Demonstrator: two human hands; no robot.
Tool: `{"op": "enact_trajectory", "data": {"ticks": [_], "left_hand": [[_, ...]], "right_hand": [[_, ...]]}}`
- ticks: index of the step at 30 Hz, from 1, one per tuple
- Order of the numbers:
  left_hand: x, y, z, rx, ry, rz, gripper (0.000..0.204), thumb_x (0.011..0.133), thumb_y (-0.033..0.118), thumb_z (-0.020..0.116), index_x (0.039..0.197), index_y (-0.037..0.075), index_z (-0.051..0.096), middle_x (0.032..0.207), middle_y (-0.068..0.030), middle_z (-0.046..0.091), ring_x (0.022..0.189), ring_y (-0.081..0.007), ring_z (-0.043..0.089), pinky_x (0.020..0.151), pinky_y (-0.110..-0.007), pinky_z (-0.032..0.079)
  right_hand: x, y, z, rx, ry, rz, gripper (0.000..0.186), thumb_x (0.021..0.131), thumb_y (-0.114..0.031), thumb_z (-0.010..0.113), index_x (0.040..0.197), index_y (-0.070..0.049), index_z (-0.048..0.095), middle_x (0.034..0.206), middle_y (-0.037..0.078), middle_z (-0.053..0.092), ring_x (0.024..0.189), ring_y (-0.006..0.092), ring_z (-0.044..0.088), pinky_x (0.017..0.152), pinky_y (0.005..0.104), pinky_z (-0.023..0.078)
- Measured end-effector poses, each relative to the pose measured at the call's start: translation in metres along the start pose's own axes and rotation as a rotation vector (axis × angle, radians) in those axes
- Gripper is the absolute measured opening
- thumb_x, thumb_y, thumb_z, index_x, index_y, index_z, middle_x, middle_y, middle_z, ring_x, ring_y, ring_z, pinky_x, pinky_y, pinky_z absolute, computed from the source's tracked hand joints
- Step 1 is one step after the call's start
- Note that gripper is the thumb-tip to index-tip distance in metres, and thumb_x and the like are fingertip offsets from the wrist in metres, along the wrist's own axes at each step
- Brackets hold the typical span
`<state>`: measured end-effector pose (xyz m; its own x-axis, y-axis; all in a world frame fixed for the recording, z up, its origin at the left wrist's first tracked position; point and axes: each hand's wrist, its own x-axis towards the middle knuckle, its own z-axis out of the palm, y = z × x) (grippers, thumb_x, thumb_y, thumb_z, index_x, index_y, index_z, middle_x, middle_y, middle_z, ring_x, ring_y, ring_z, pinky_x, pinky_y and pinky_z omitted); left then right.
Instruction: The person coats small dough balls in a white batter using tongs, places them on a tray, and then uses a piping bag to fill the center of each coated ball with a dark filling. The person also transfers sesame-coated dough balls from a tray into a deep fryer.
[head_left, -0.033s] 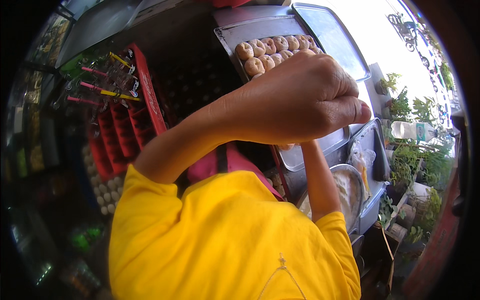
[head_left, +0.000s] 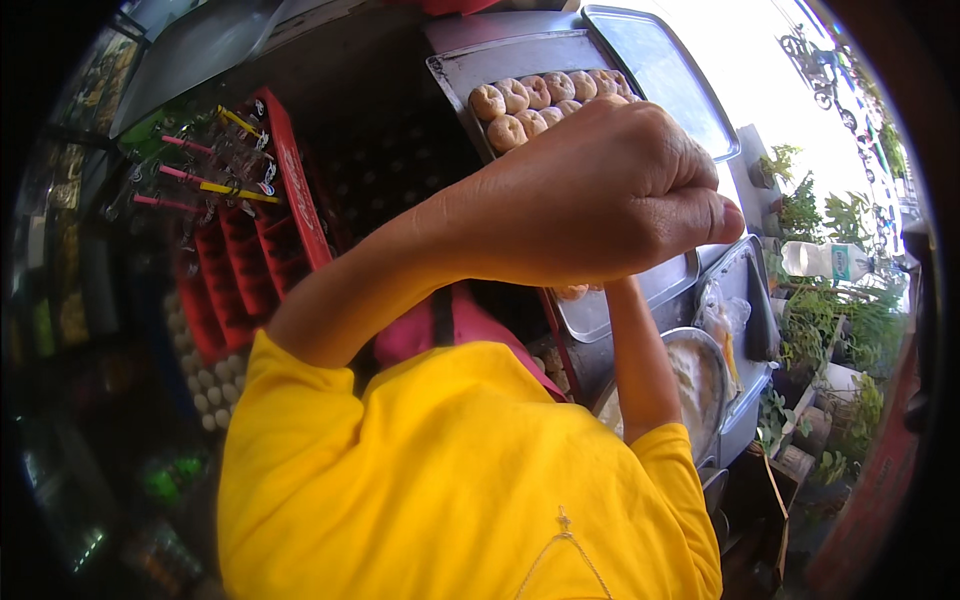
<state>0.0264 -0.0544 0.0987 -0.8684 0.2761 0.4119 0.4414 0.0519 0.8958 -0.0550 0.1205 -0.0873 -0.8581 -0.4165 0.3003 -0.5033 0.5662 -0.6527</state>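
My left hand [head_left: 640, 195] is raised in the middle of the view, its fingers curled into a fist and the thumb pressed against them. Whatever the fist holds, if anything, is hidden. Behind it, my right forearm [head_left: 643, 365] reaches up from the lower right, and the left hand covers the right hand completely. Beyond the fist, rows of round, pale brown buns [head_left: 536, 92] sit on a metal tray [head_left: 455, 68]. A few more buns [head_left: 571, 292] show below my left wrist. Beside my right forearm stands a metal bowl [head_left: 722, 372] with white powder [head_left: 688, 362] in it.
At left stands a red crate [head_left: 300, 195] with plastic bags and straws [head_left: 185, 174] on top, near trays of eggs [head_left: 215, 393]. A bare metal tray [head_left: 665, 70] lies at the far right. A plastic bag [head_left: 728, 318], potted plants [head_left: 840, 320] and a clear bottle [head_left: 825, 261] are on the right.
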Motion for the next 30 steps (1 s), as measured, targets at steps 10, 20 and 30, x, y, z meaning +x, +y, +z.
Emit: {"op": "enact_trajectory", "data": {"ticks": [10, 20, 30], "left_hand": [[0.033, -0.015, 0.009, -0.049, -0.05, 0.006, 0.027, 0.083, 0.023, 0.057, 0.078, -0.001, 0.068, 0.061, -0.0106, 0.061, 0.05, -0.0171, 0.056, 0.048, -0.029, 0.042], [0.053, -0.027, 0.025, -0.056, -0.144, -0.007, 0.032, 0.083, 0.025, 0.056, 0.072, -0.003, 0.065, 0.057, -0.0099, 0.058, 0.048, -0.0161, 0.053, 0.047, -0.03, 0.04], [0.052, -0.029, 0.051, -0.193, -0.178, 0.09, 0.03, 0.083, 0.023, 0.056, 0.072, -0.004, 0.065, 0.057, -0.0142, 0.058, 0.045, -0.0214, 0.052, 0.046, -0.035, 0.039]], "right_hand": [[0.005, 0.025, -0.054, -0.091, 0.095, -0.026, 0.014, 0.07, -0.008, 0.066, 0.082, -0.001, 0.064, 0.08, 0.014, 0.064, 0.08, 0.0272, 0.062, 0.069, 0.0365, 0.047], [-0.015, 0.03, -0.072, -0.236, 0.099, 0.032, 0.021, 0.072, -0.015, 0.068, 0.086, 0.0, 0.064, 0.08, 0.015, 0.065, 0.075, 0.03, 0.062, 0.069, 0.036, 0.048], [-0.048, 0.029, -0.07, -0.217, 0.137, -0.083, 0.014, 0.074, -0.01, 0.065, 0.085, -0.002, 0.062, 0.082, 0.016, 0.063, 0.083, 0.0351, 0.06, 0.07, 0.0394, 0.046]]}}
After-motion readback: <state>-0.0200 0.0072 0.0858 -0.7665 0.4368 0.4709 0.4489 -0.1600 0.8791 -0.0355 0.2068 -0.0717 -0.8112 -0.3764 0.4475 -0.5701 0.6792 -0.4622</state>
